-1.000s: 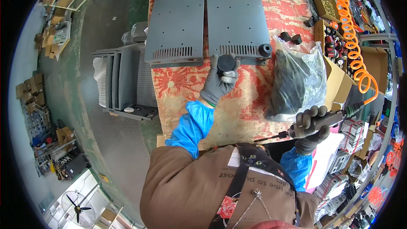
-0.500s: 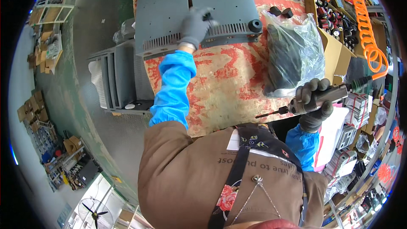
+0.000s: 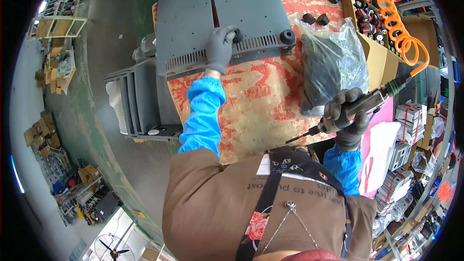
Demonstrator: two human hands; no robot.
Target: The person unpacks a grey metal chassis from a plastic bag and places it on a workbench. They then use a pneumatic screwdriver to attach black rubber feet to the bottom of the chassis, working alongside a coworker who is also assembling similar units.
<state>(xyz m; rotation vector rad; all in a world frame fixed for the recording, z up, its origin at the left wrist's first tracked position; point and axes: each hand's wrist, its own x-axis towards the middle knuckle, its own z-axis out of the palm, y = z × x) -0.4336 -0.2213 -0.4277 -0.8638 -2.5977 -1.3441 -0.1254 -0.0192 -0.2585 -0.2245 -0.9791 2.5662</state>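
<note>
My gloved left hand [image 3: 220,49] is closed on a black round rubber foot [image 3: 238,36], at the near edge of a grey sheet-metal panel [image 3: 249,0]. A second grey panel [image 3: 184,14] lies beside it on the left, with a narrow gap between. Both have small holes and a row of vent slots along the near side. Another rubber foot [image 3: 287,36] stands at the right panel's near right corner. My gloved right hand [image 3: 352,133] grips a pneumatic screwdriver [image 3: 369,101] over the table's near right part, its long bit pointing left, clear of the panels.
A clear plastic bag of dark parts [image 3: 333,63] lies on the worn red table [image 3: 256,101]. Two loose rubber feet [image 3: 322,19] sit behind it. Boxes of parts [image 3: 367,19] line the right side. An orange coiled hose [image 3: 386,9] feeds the screwdriver. Grey metal housings [image 3: 145,99] stand at left.
My left hand, smeared by motion before, now rests on the panel with the rubber foot. The right hand with the screwdriver has shifted slightly left and down in the picture.
</note>
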